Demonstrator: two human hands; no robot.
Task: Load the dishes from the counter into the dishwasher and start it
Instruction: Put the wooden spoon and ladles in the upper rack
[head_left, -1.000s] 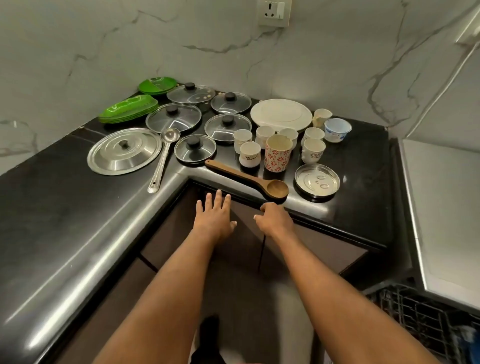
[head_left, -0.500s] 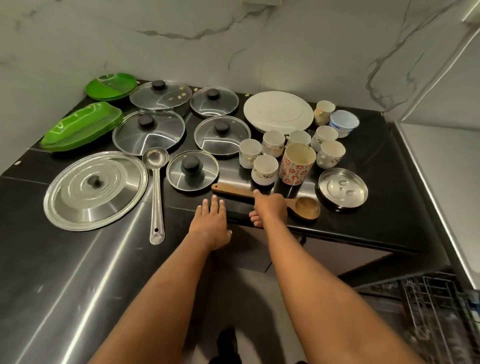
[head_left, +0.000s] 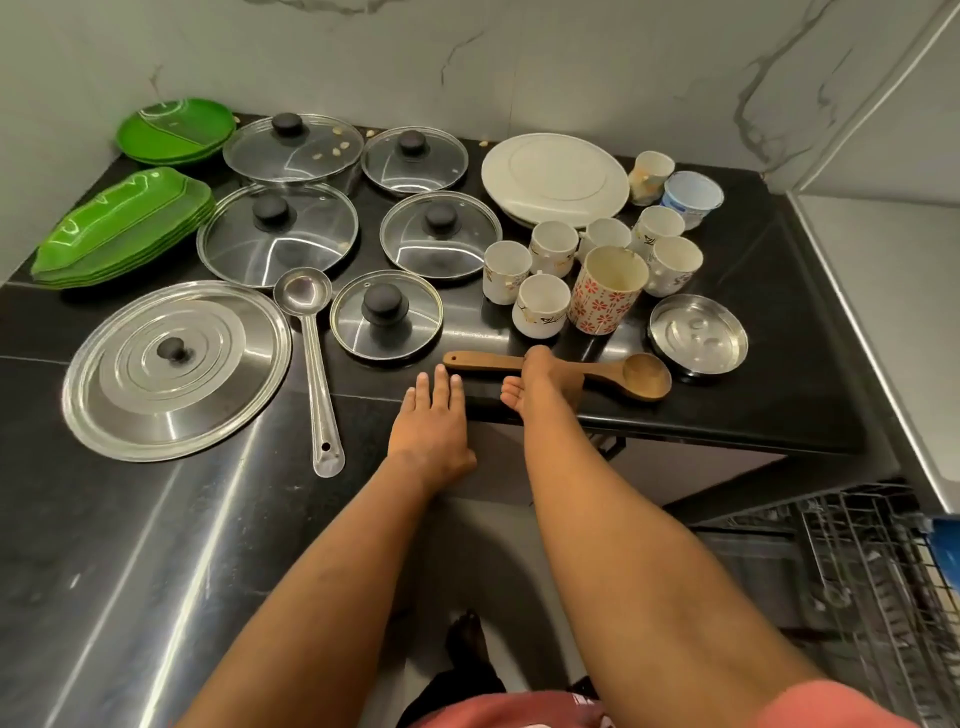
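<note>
A wooden spoon (head_left: 641, 375) lies near the front edge of the black counter (head_left: 753, 415). My right hand (head_left: 540, 376) lies over the middle of its handle, with the fingers curled round it. My left hand (head_left: 434, 415) rests flat at the counter edge, fingers straight, just left of the handle's end. Behind the spoon stand several white cups (head_left: 540, 304), a red-flowered mug (head_left: 605, 288) and a small steel plate (head_left: 698, 335). The dishwasher's wire rack (head_left: 878, 587) shows open at the lower right.
Several glass lids (head_left: 278, 234), a large steel lid (head_left: 176, 369) and a steel ladle (head_left: 311, 364) cover the counter's left part. Green plates (head_left: 124, 228) are stacked at the far left. White plates (head_left: 556, 176) and a blue-rimmed bowl (head_left: 691, 197) sit by the marble wall.
My right hand moved from the counter's front edge up onto the wooden spoon's handle and curled round it. My left hand came up to the counter edge. The view tilted closer over the counter.
</note>
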